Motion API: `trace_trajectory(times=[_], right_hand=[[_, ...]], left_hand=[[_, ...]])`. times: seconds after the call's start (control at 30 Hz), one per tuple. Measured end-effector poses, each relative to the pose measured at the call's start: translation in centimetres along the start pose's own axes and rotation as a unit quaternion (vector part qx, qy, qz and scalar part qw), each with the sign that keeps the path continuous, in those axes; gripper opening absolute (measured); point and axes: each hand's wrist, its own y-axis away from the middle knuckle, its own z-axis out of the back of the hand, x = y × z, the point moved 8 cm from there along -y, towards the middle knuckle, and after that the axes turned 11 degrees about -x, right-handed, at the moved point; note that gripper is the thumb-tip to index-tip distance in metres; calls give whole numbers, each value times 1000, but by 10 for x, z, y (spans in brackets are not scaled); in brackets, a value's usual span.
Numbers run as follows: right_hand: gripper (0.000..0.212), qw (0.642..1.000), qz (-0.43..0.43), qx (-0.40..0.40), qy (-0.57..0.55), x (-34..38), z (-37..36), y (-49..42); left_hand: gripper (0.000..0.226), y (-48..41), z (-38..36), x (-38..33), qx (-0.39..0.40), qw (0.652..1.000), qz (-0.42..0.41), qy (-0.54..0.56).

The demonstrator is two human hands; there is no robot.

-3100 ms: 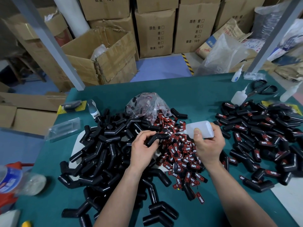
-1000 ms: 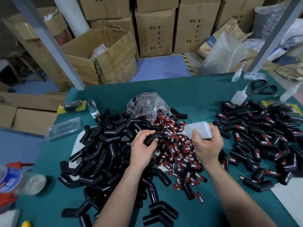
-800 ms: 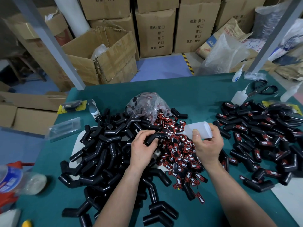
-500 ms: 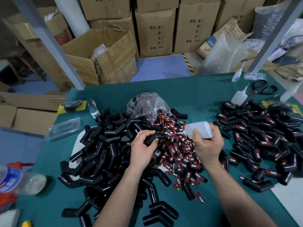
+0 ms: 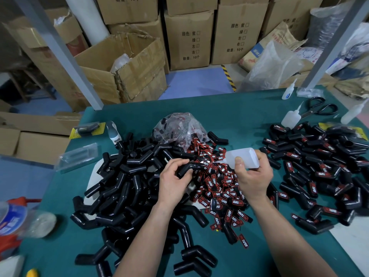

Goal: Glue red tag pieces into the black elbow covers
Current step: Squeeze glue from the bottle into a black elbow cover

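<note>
Black elbow cover [image 5: 193, 167] was held in the left hand [image 5: 173, 182], whose fingers and thumb were curled around its bent part, so that one end pointed to the right. The right hand [image 5: 254, 176] gripped a white glue bottle [image 5: 242, 158], lying almost flat, with its nozzle turned left toward the open end of this cover. Whether the nozzle tip touched the cover, I cannot tell. Both hands were above the heap of red tag pieces [image 5: 220, 188], which lay between them and a little nearer to the person on the green table [image 5: 229, 108]. To the left of the left hand lay a big pile of plain black covers [image 5: 127, 176]. Well apart, to the right of the right hand, lay another pile of covers with red tags on them [image 5: 319, 166]. Behind the tag heap stood a crumpled clear plastic bag [image 5: 177, 127].
</note>
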Motion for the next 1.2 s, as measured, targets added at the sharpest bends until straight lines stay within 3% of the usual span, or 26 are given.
trace_trajectory(times=[0.27,0.4,1.2], right_hand=[[23,1000,3,0,-2,0,-1,2],[31,1000,9,-4,-4,-3,0,1],[29,1000,11,17,-4,7,-4,2]], left_hand=[[31,0,0,2,1,1000,2,1],[36,0,1,0,0,1000,8,6],[40,1,0,-5,7,1000,1,-1]])
